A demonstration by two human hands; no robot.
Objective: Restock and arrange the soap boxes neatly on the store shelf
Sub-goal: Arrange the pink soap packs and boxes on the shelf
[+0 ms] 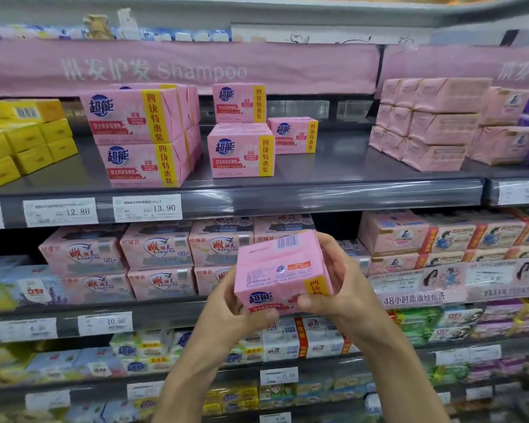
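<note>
Store shelf (348, 175) stocked with pink soap boxes (141, 137).
Left hand (242, 303) and right hand (339, 279) both grip one pink soap box (280, 270) in front of the lower shelves.

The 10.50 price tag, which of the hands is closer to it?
Left. The left hand, gripping the pink soap box on its left side, sits to the right of the 10.50 price tag. The right hand holds the box's other side, farther away.
</note>
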